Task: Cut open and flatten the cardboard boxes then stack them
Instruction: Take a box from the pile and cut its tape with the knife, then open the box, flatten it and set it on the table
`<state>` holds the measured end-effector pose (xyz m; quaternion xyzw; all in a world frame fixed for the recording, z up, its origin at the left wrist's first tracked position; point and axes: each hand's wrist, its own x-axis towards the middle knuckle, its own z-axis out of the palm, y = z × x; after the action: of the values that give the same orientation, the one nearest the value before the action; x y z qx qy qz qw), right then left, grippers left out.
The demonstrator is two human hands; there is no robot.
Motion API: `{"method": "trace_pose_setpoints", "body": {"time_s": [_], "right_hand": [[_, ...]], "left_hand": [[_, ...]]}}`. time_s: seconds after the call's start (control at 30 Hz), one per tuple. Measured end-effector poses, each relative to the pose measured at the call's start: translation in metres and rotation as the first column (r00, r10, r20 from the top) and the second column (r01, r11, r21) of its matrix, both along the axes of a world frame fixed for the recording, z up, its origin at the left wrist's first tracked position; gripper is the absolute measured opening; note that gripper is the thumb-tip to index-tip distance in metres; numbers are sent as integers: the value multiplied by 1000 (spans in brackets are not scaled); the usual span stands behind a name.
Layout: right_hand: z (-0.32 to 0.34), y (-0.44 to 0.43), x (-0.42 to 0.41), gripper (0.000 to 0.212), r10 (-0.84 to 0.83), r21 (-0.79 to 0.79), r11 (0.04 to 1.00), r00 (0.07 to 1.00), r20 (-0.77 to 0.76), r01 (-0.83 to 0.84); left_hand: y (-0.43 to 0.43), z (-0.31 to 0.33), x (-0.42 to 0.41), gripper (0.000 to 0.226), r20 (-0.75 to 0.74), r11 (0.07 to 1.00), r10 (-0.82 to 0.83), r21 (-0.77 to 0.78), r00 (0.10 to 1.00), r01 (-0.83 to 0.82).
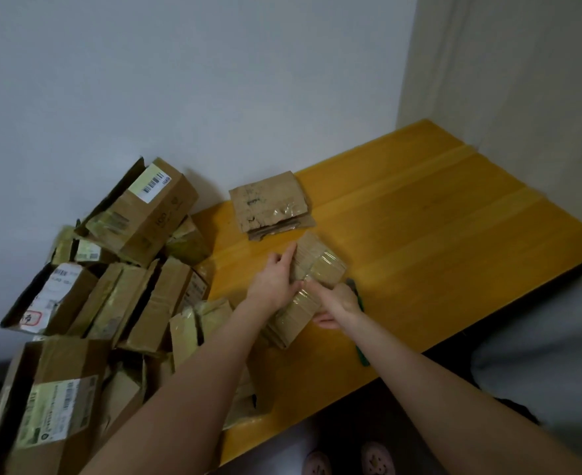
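A small taped cardboard box (311, 269) lies flat on the yellow table (436, 234) near its middle. My left hand (275, 279) rests on the box's left side, its index finger stretched along the top. My right hand (337, 303) grips the box's near right edge. A green-handled cutter (361, 351) lies on the table just right of my right wrist, partly hidden by the arm. Behind the box sits a short stack of flattened boxes (270, 205).
A heap of several taped and labelled cardboard boxes (111, 286) fills the table's left end against the white wall. The table's front edge runs diagonally at the lower right. A grey cushion-like surface (539, 344) lies right of it. Slippered feet (347, 459) show below.
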<state>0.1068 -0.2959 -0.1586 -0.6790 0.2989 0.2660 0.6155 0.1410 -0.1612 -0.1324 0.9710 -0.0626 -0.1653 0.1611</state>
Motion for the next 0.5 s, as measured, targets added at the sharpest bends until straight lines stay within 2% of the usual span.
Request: {"method": "trace_pose_setpoints", "body": {"time_s": [0.1, 0.2, 0.4, 0.5], "right_hand": [[-5, 4, 2, 28, -61, -36, 997, 998, 30, 62], [-11, 5, 2, 27, -124, -61, 990, 991, 57, 127], [-16, 9, 2, 24, -158, -85, 983, 986, 60, 163], [-19, 8, 2, 18, -161, -63, 984, 982, 94, 168]], "left_hand": [[2, -1, 0, 93, -40, 1000, 6, -13, 999, -6], [-2, -3, -1, 95, -17, 999, 33, 38, 999, -33], [-15, 3, 0, 83, 161, 932, -20, 361, 987, -40], [-20, 10, 3, 64, 219, 904, -88, 427, 972, -14]]}}
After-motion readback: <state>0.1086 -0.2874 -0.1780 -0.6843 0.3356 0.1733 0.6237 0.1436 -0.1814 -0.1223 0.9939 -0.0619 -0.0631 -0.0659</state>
